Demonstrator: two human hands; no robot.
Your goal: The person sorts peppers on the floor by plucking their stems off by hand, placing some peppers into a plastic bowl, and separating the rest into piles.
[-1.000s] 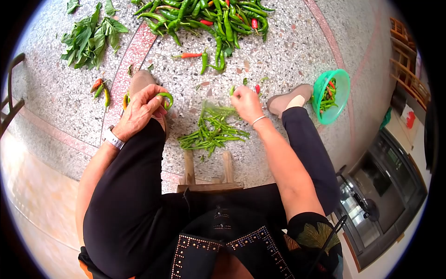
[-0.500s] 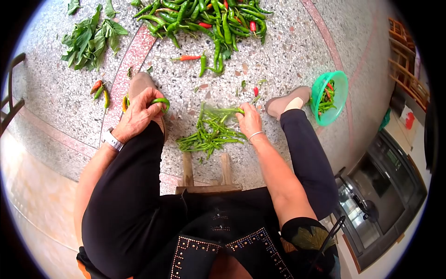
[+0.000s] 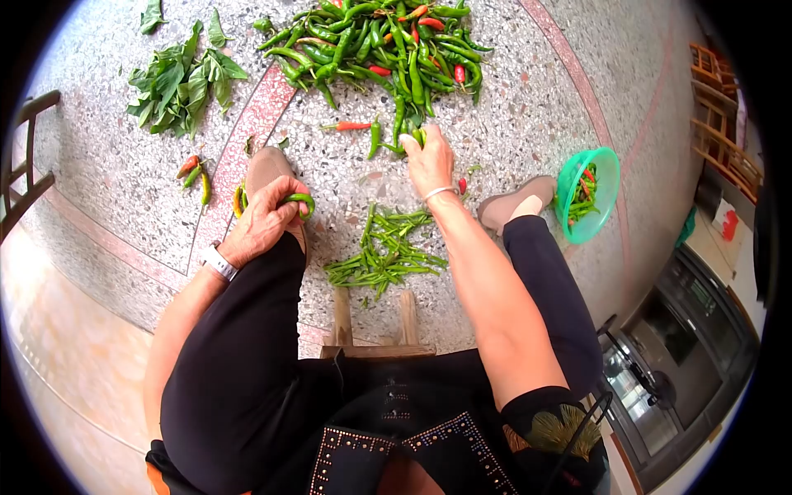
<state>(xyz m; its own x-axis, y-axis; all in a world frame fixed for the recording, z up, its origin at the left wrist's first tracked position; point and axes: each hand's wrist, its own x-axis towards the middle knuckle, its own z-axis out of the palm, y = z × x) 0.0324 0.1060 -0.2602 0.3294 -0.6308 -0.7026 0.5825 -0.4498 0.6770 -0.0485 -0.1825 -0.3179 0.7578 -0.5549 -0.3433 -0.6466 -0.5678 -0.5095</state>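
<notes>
The right hand (image 3: 431,165) has moved from the thin greens (image 3: 392,260) to the heap's (image 3: 355,45) near edge on the floor (image 3: 528,107), fingers half-curled at a chili, grip unclear, while the left hand's (image 3: 266,216) fingers stay closed around a curved chili (image 3: 305,200).

We can read no text, label, brand, number or sign anywhere in view. On the white-strapped watch (image 3: 218,261) we cannot make out any figures; the red and white item (image 3: 730,225) near the right edge is too small and blurred for us to read, as is the dark glossy panel (image 3: 672,334) below it.
</notes>
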